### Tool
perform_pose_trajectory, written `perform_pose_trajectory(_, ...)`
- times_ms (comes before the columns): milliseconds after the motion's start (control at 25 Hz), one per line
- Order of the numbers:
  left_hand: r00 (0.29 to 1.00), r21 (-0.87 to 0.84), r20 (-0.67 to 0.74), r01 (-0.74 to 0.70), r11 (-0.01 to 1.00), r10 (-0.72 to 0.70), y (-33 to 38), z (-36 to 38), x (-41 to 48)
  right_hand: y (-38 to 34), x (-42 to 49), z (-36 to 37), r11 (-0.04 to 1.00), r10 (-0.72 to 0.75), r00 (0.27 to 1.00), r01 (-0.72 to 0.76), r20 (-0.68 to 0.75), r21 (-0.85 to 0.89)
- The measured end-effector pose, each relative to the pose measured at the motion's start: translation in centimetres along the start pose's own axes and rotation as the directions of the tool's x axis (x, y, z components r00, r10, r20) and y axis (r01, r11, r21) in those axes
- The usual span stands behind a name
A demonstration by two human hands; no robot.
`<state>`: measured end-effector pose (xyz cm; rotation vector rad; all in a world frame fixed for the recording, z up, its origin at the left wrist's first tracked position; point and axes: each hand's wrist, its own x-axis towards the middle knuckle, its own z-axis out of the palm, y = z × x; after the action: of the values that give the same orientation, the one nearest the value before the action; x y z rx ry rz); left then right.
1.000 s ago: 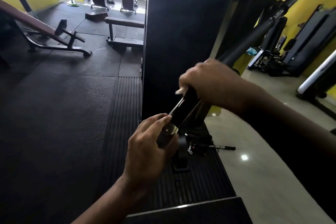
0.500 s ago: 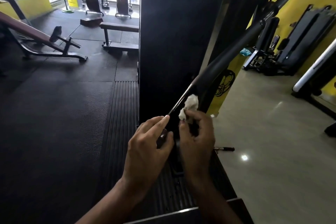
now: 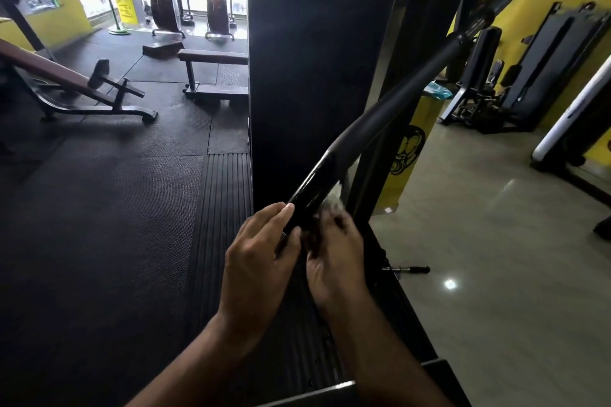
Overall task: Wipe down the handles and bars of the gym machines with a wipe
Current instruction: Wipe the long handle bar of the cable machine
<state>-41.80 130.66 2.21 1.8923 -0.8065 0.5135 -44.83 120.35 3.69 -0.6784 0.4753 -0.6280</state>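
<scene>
A long black bar (image 3: 390,109) slants from the upper right down to my hands, matte along its grip and glossy near its lower end. My left hand (image 3: 261,258) grips that lower end, fingers curled over it. Just right of it, my right hand (image 3: 334,258) holds a white wipe (image 3: 332,200) against the underside of the bar's glossy part. Most of the wipe is hidden behind the bar and my fingers.
A tall black machine column (image 3: 314,59) stands right behind the bar. A ribbed black footplate (image 3: 224,208) lies below my hands. A small pin (image 3: 408,269) lies at the tiled floor's edge. Benches (image 3: 211,58) and other machines (image 3: 545,59) stand farther off.
My right hand slid down the bar from its upper grip to the lower end beside my left hand. The wipe now presses on the bar's underside. My left hand stayed put.
</scene>
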Motion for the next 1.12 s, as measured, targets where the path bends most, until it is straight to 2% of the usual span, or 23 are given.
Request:
perform_pose_trajectory(80,1.000,0.003,-0.022,-0.017,1.000,0.017,-0.1,0.0,0.0,-1.5,1.4,0.8,0.997,-0.019,1.000,0.017,0.024,0.079)
perform_pose_trajectory(200,0.999,0.001,-0.028,-0.037,0.999,0.037,-0.2,-0.1,-0.1,-0.4,0.8,0.7,1.000,-0.007,0.993,0.008,0.114,-0.013)
perform_pose_trajectory(240,0.999,-0.006,-0.025,-0.043,0.999,0.043,-0.2,-0.1,-0.1,0.0,0.7,0.4,0.999,-0.024,0.994,0.026,0.105,-0.019)
perform_pose_trajectory(320,0.997,-0.016,-0.024,-0.079,0.997,0.078,-0.4,0.0,-0.2,-0.5,1.5,0.7,0.989,-0.150,0.989,0.150,0.004,0.004)
perform_pose_trajectory(400,0.993,-0.034,-0.012,-0.116,0.993,0.116,-0.2,0.0,-0.3,-0.6,2.2,0.8,0.921,-0.366,0.930,0.354,-0.046,-0.160)
perform_pose_trajectory(440,0.992,-0.037,-0.017,-0.125,0.991,0.125,-0.2,0.0,-0.2,-0.4,2.2,0.4,0.839,-0.481,0.877,0.457,-0.009,-0.297)
perform_pose_trajectory(480,0.991,-0.031,-0.036,-0.132,0.991,0.131,-0.2,-0.1,0.1,-0.2,2.1,-0.1,0.699,-0.594,0.798,0.576,0.104,-0.423)
perform_pose_trajectory(520,0.989,-0.018,-0.057,-0.137,0.990,0.135,-0.3,-0.1,0.4,-0.3,2.1,-0.9,0.500,-0.674,0.680,0.708,0.288,-0.499)
perform_pose_trajectory(560,0.988,0.002,-0.074,-0.140,0.990,0.139,-0.4,-0.1,0.7,-0.9,2.7,-1.6,0.253,-0.700,0.524,0.818,0.486,-0.517)
perform_pose_trajectory(600,0.986,0.024,-0.084,-0.140,0.990,0.142,-0.4,0.0,0.8,-1.9,3.7,-2.0,0.008,-0.678,0.368,0.869,0.636,-0.495)
perform_pose_trajectory(640,0.986,0.039,-0.088,-0.140,0.989,0.143,-0.3,0.1,0.9,-3.0,4.6,-2.0,-0.170,-0.654,0.261,0.864,0.710,-0.473)
perform_pose_trajectory(680,0.986,0.046,-0.086,-0.141,0.989,0.144,-0.2,0.2,0.9,-3.7,5.2,-1.6,-0.279,-0.650,0.199,0.836,0.734,-0.473)
perform_pose_trajectory(760,0.986,0.054,-0.081,-0.144,0.988,0.148,-0.1,0.4,1.0,-4.6,5.2,-1.0,-0.409,-0.596,0.137,0.797,0.792,-0.445)
perform_pose_trajectory(840,0.988,0.052,-0.070,-0.131,0.990,0.134,-0.3,0.7,1.1,-5.6,5.3,-1.2,-0.520,-0.451,0.100,0.779,0.887,-0.352)
perform_pose_trajectory(960,0.995,0.049,-0.052,-0.085,0.995,0.088,-0.6,1.2,0.9,-7.6,5.7,-0.3,-0.485,-0.468,0.172,0.770,0.867,-0.415)
perform_pose_trajectory(1000,0.996,0.054,-0.044,-0.076,0.996,0.079,-0.6,1.3,0.9,-7.6,5.5,-0.2,-0.513,-0.399,0.172,0.773,0.901,-0.375)
perform_pose_trajectory(1080,0.998,0.062,-0.024,-0.059,0.996,0.061,-0.7,1.5,0.9,-8.7,5.3,-0.1,-0.638,-0.114,0.116,0.753,0.987,-0.162)
perform_pose_trajectory(1120,0.998,0.062,-0.023,-0.049,0.997,0.050,-0.7,1.6,0.9,-10.0,5.5,0.3,-0.644,-0.043,0.137,0.754,0.990,-0.132)
